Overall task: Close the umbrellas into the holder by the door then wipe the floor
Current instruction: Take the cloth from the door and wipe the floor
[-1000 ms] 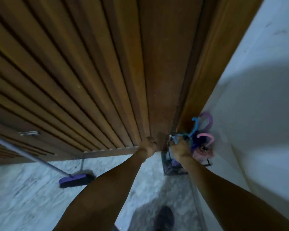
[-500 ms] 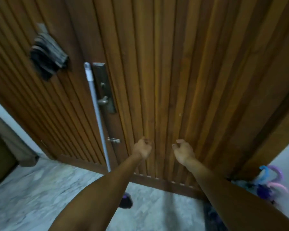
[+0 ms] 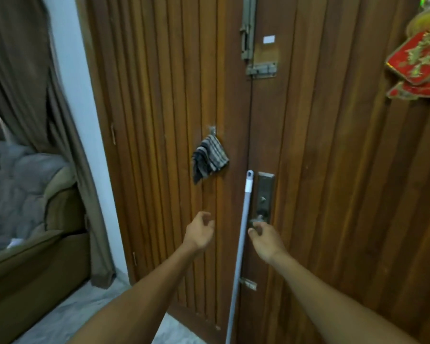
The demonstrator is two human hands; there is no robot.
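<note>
Neither umbrellas nor holder are in view, so that half can't be judged. Both hands, left hand [image 3: 199,232] and right hand [image 3: 265,238], hang loosely curled, empty, flanking the mop handle [image 3: 242,234] leaning on the door [image 3: 333,170]. Floor wiping looks unstarted.

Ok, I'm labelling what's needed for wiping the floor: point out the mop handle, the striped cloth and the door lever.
mop handle [image 3: 241,232], head view, middle of the pale shaft leaning on the door.
striped cloth [image 3: 209,157], head view, centre of the hanging fabric.
door lever [image 3: 258,219], head view, its knob end.
</note>
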